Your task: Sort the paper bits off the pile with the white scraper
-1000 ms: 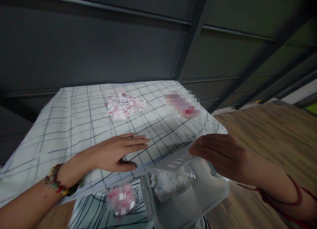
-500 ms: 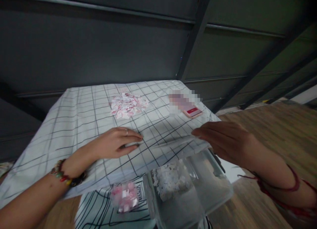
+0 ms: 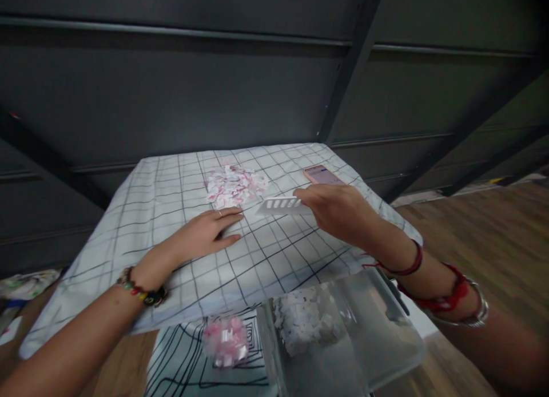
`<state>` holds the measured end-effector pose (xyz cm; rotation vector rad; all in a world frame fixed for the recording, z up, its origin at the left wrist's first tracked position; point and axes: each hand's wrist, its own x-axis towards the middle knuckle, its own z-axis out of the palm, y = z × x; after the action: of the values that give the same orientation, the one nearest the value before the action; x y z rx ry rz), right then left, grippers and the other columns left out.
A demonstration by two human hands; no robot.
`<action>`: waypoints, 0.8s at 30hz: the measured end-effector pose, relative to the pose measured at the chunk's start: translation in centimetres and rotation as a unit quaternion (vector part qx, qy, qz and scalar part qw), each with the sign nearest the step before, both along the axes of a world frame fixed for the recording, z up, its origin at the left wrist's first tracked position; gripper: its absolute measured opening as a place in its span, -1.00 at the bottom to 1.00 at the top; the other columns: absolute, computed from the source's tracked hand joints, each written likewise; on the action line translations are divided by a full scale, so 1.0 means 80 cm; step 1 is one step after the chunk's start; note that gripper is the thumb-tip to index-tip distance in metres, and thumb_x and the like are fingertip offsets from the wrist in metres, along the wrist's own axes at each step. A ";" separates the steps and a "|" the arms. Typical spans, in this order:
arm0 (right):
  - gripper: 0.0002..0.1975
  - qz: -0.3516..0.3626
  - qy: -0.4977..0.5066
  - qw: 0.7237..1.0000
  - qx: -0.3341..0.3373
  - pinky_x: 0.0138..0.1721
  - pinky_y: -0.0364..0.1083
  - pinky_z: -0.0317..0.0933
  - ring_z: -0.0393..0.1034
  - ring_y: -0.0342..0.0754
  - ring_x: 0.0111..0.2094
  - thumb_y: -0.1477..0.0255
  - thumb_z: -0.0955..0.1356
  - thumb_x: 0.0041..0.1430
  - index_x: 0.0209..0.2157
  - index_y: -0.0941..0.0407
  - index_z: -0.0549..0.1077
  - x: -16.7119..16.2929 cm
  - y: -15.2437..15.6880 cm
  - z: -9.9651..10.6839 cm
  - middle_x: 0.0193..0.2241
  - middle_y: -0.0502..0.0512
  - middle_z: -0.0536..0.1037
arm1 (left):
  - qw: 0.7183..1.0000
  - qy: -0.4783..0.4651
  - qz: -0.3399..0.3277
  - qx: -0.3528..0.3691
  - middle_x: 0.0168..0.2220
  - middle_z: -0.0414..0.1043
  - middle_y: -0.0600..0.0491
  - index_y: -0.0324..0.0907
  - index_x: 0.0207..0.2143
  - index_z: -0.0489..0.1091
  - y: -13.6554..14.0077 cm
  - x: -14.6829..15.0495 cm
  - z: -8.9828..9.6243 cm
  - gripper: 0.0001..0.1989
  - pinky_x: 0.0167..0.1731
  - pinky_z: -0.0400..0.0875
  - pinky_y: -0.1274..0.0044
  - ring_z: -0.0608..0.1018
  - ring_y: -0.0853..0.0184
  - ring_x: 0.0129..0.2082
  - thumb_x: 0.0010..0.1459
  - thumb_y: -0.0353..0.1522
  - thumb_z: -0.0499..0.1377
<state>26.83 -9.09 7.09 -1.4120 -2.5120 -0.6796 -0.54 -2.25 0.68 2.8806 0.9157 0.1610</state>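
My left hand (image 3: 210,232) lies flat on the checked tablecloth (image 3: 171,199), fingers stretched out. Its fingertips are just below a pile of small pink and white pieces (image 3: 234,185). My right hand (image 3: 338,211) is closed on one end of a thin white plate with a row of slots (image 3: 283,205); its exact kind is unclear. The plate points left over the cloth, toward the pile, and looks slightly tilted. A phone (image 3: 321,174) lies behind my right hand, which partly covers it.
Below the table's near edge sits an open clear plastic box (image 3: 377,328) with many whitish pieces (image 3: 304,320) in it. A clear bag of pink pieces (image 3: 227,340) rests on a line-patterned cloth (image 3: 180,362). A dark panelled wall (image 3: 193,94) stands behind the table.
My right hand has moved left from the table's near right edge and now shows a white slotted plate in its grip. My left hand has shifted closer to the pile.
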 end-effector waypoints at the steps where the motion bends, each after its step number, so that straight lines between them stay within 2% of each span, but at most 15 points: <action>1: -0.70 0.010 -0.002 1.000 -0.006 -0.53 -0.15 -0.01 0.32 -0.14 -0.50 0.70 0.15 0.03 -0.30 0.19 0.42 -0.004 0.000 -0.001 -0.46 0.07 0.51 | 1.000 0.005 -0.009 -0.014 0.20 0.11 -0.10 -0.23 0.14 0.18 0.001 -0.003 0.001 -0.51 0.12 0.13 0.39 0.27 0.19 0.13 0.23 -0.19 0.00; 3: -0.72 0.041 -0.002 0.999 -0.005 -0.55 -0.15 -0.03 0.29 -0.15 -0.52 0.68 0.16 0.05 -0.31 0.18 0.41 -0.009 -0.003 -0.003 -0.49 0.04 0.50 | 0.998 0.017 -0.027 -0.049 0.24 0.02 -0.10 -0.21 0.20 0.09 0.002 -0.010 0.005 -0.44 0.14 0.07 0.37 0.19 0.17 0.18 0.20 -0.18 0.05; 7: -0.76 0.111 0.016 0.993 0.040 -0.56 -0.15 -0.02 0.29 -0.16 -0.53 0.65 0.15 0.12 -0.32 0.20 0.41 -0.009 -0.011 -0.007 -0.54 0.02 0.47 | 0.991 0.041 -0.037 -0.123 0.29 -0.15 -0.12 -0.16 0.25 -0.03 0.004 -0.027 0.015 -0.25 0.17 -0.04 0.32 0.03 0.13 0.25 0.10 -0.09 0.17; 12: -0.77 0.097 0.005 0.993 0.061 -0.56 -0.15 0.03 0.31 -0.15 -0.53 0.66 0.16 0.11 -0.30 0.22 0.39 -0.007 -0.017 -0.011 -0.54 0.04 0.47 | 0.975 0.076 -0.028 -0.205 0.31 -0.33 -0.12 -0.09 0.26 -0.11 -0.001 -0.041 0.021 -0.09 0.16 -0.18 0.18 -0.17 0.04 0.28 -0.04 -0.11 0.28; 15: -0.77 0.128 0.010 0.990 0.061 -0.55 -0.15 0.08 0.31 -0.15 -0.53 0.67 0.17 0.10 -0.30 0.22 0.39 -0.010 -0.028 -0.011 -0.53 0.05 0.47 | 0.975 0.073 -0.022 -0.207 0.31 -0.35 -0.11 -0.04 0.27 -0.15 -0.003 -0.043 0.017 -0.07 0.15 -0.22 0.15 -0.20 0.05 0.28 -0.05 -0.12 0.29; 18: -0.76 0.155 0.029 0.986 0.054 -0.52 -0.15 0.14 0.33 -0.15 -0.53 0.68 0.16 0.09 -0.29 0.21 0.39 -0.014 -0.039 -0.008 -0.50 0.07 0.50 | 0.978 0.081 -0.006 -0.192 0.31 -0.34 -0.11 -0.03 0.27 -0.16 -0.010 -0.044 0.013 -0.10 0.16 -0.17 0.19 -0.18 0.07 0.28 -0.02 -0.13 0.27; 22: -0.75 0.118 0.047 0.989 0.075 -0.57 -0.14 0.14 0.34 -0.13 -0.55 0.68 0.17 0.08 -0.28 0.23 0.41 -0.013 -0.043 -0.006 -0.51 0.09 0.50 | 0.978 0.098 0.021 -0.184 0.30 -0.35 -0.14 -0.06 0.27 -0.16 -0.038 -0.051 0.016 -0.20 0.15 -0.08 0.21 -0.16 0.03 0.27 0.10 -0.09 0.16; 24: -0.76 0.112 0.039 0.990 0.076 -0.60 -0.14 0.12 0.34 -0.12 -0.57 0.68 0.17 0.08 -0.29 0.24 0.41 -0.014 -0.045 -0.006 -0.55 0.08 0.49 | 0.974 0.117 0.038 -0.190 0.30 -0.42 -0.18 -0.12 0.28 -0.21 -0.056 -0.056 0.018 -0.17 0.15 -0.14 0.16 -0.23 -0.02 0.27 0.11 -0.03 0.11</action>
<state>25.68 -12.70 6.63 -1.0653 -2.4504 -0.7383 -5.03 -6.75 2.12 2.5425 0.9706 -0.3221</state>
